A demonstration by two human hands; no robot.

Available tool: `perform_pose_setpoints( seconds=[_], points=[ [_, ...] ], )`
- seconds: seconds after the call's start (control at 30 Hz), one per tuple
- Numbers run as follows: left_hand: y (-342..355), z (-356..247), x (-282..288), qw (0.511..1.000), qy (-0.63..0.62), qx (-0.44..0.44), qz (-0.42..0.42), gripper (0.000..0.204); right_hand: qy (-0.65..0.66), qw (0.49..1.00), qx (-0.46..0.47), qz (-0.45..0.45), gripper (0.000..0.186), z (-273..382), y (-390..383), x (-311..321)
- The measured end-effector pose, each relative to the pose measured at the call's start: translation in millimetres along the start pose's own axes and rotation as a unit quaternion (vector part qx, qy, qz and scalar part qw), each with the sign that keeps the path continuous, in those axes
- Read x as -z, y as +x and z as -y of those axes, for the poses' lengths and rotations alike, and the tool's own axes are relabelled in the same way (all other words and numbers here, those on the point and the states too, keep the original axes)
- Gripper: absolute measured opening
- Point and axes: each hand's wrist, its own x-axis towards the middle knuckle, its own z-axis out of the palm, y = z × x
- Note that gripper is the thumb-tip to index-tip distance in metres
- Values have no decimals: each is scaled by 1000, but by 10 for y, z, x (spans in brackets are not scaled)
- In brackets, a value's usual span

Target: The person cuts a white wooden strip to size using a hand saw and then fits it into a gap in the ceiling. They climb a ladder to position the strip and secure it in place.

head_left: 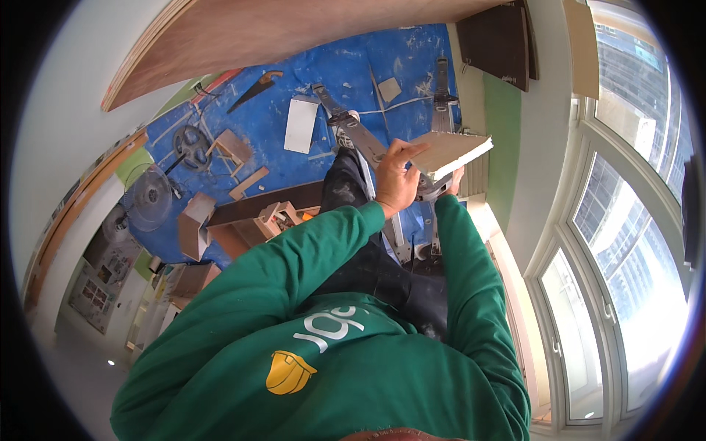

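Closest in, green sleeves (pixel 476 261) reach forward to a pale board (pixel 452 151) raised in front of the body. The left hand (pixel 397 180), fingers bent, grips its left end; the right hand (pixel 456 181) is at its lower edge, mostly hidden, so how far it is closed I cannot tell. Beneath stands a metal ladder (pixel 368 143). Lower still, a blue floor covering (pixel 342 62) carries a white panel (pixel 301 125) and, farther off, a handsaw (pixel 251 92).
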Motion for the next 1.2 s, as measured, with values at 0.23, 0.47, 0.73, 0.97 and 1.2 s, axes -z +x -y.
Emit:
perform_pose_setpoints(
  seconds=[0.23,0.47,0.73,0.97,1.2],
  points=[
    [44,-57,8,999,30,-3,44,47,-132,990,46,11,47,-7,31,20],
    [8,-89,5,997,61,-2,38,51,-221,972,54,61,58,140,-25,18],
    [-17,34,-44,996,83,-4,38,31,-249,965,63,55,60,361,-83,-59],
    [12,-105,-51,997,66,-2,45,33,-286,956,51,38,54,521,-158,-117],
    [3,-11,-67,999,28,-9,42,30,-287,950,97,71,53,475,-138,-26]
  ],
)
